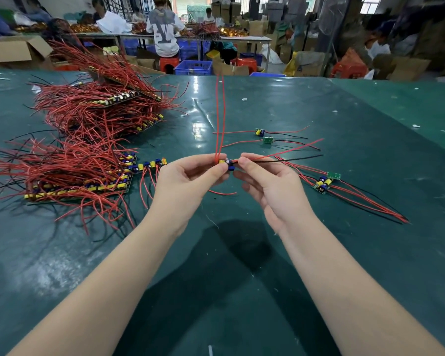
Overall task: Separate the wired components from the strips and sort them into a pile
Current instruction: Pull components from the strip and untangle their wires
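Far left: stacked strips (77, 187) of small boards with yellow and blue parts, red leads splayed everywhere; behind, a taller heap of strips (106, 104). Just right of the near stack, a short strip (152, 164) with only a few boards left, beside the left wrist.

Centre, above the green table (242, 253): left hand (188, 178) curled, thumb and fingertips pinching one end of a small wired piece (229, 164), two red leads rising straight up from it. Right hand (270, 185) curled too, pinching the other end, where a red and a black lead run off rightward. One board or two joined: too hidden to tell.

Right: loose wired components (263, 136) farther back, a closer pile (324, 182) with leads trailing to the right.

Risks, as judgement: a snap with grip on leads rather than board edges likely to tear a solder joint; upright leads prone to snagging; a hard twist apt to flick the freed piece off the table.
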